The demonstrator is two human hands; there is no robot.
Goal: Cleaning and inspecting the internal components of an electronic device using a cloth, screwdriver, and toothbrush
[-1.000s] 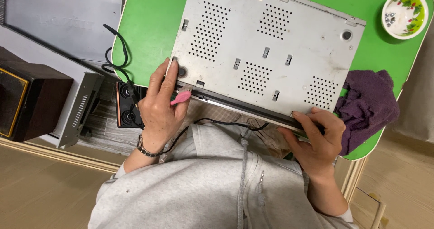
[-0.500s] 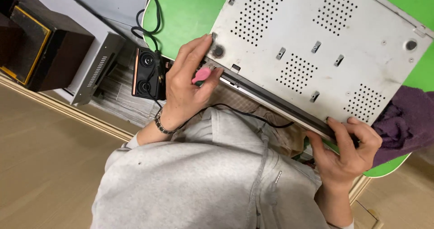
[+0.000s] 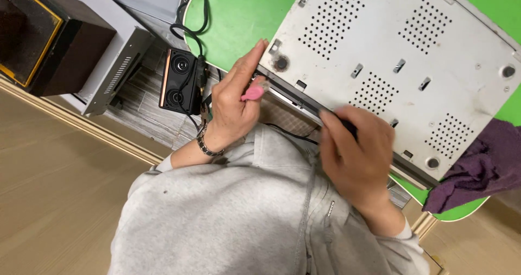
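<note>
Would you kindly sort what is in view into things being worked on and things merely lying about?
In hand:
- grey metal case, on the green table
- pink tool, in left hand
- right hand, on the case's near edge

Lying about:
- purple cloth
- small black speaker
- brown box

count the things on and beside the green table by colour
green: 1, the table
grey: 1, the perforated metal case both hands touch
pink: 1, the small tool in the left hand
purple: 1, the cloth
black: 1, the speaker
total: 5
</note>
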